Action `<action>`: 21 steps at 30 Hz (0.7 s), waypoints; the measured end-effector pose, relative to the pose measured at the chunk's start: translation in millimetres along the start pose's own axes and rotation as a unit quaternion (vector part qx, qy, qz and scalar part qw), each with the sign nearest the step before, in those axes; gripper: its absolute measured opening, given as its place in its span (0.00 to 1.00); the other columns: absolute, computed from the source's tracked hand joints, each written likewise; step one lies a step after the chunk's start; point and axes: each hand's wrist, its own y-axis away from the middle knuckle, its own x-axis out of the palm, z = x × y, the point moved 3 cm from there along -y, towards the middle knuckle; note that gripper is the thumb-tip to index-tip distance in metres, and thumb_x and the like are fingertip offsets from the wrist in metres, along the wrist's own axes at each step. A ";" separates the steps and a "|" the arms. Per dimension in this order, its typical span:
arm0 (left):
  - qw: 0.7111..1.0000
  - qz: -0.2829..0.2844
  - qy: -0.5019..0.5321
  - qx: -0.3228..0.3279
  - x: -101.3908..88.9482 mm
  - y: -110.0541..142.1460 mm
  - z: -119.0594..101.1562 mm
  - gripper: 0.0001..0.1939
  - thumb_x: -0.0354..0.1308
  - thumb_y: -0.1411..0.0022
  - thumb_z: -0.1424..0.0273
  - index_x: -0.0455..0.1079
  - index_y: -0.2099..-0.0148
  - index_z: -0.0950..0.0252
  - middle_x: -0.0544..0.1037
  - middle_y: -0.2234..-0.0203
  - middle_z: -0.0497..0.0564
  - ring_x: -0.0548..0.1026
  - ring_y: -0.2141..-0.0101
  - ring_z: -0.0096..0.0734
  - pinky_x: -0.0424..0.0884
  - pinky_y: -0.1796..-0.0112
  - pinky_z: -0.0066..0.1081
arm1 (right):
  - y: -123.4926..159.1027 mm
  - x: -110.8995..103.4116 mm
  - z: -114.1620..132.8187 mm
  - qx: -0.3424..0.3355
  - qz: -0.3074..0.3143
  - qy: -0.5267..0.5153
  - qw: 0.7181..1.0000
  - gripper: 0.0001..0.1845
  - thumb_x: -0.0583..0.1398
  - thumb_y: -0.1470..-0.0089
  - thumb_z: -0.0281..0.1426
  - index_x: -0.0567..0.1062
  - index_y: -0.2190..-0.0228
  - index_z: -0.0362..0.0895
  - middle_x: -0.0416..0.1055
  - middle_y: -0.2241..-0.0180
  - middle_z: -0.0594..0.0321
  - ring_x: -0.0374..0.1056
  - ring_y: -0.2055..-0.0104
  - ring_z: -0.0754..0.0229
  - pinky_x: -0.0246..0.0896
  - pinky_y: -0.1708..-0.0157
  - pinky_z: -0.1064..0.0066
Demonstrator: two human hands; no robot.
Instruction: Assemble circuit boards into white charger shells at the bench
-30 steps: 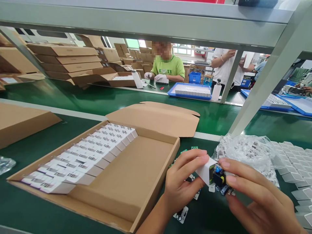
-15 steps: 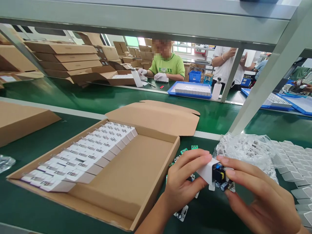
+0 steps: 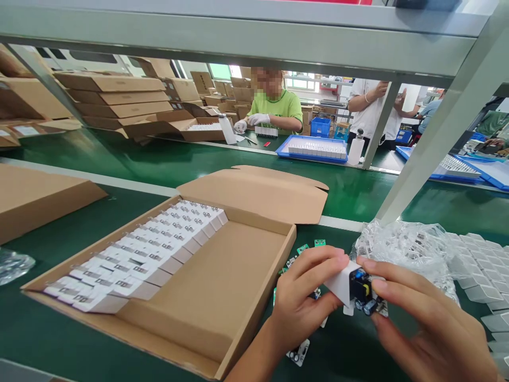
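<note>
Head view: two hands hold circuit board (image 3: 368, 297) at white casing (image 3: 341, 284)

Lower right of the frame, the left hand (image 3: 304, 297) keeps a narrow grip on the casing while the right hand (image 3: 431, 313) pinches the board at the casing's open end. Loose boards (image 3: 298, 353) lie on the tabletop (image 3: 59, 228) beneath. A cardboard box (image 3: 207, 286) of white units sits left, a plastic bag (image 3: 401, 246) just beyond the hands.

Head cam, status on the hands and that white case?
Left hand gripping white case. Right hand pinching board at the case's open end. Loose boards under left hand; plastic bag behind right hand.
</note>
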 end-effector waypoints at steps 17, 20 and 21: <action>1.000 -0.003 -0.009 -0.019 0.8 4.7 3.5 0.21 0.62 0.40 0.73 0.68 0.44 0.60 0.77 0.58 0.55 0.78 0.60 0.35 0.78 0.59 0.32 | 15.8 12.0 -16.5 -0.037 0.049 0.033 0.998 0.23 0.60 0.45 0.21 0.70 0.47 0.40 0.73 0.49 0.53 0.72 0.48 0.57 0.68 0.47 0.73; 0.999 -0.010 -0.006 -0.035 2.5 7.3 7.4 0.22 0.63 0.41 0.73 0.68 0.44 0.59 0.77 0.58 0.55 0.78 0.60 0.35 0.78 0.60 0.32 | 20.3 8.8 -22.2 -0.032 0.007 0.025 0.999 0.23 0.60 0.47 0.20 0.72 0.49 0.42 0.75 0.51 0.56 0.74 0.51 0.57 0.70 0.49 0.74; 0.998 -0.016 -0.004 -0.054 2.8 8.6 9.7 0.23 0.63 0.42 0.74 0.69 0.44 0.59 0.77 0.58 0.55 0.78 0.60 0.35 0.77 0.60 0.31 | 22.1 5.9 -24.3 -0.034 -0.008 0.013 0.999 0.24 0.60 0.48 0.20 0.72 0.48 0.43 0.75 0.51 0.56 0.74 0.52 0.56 0.71 0.51 0.74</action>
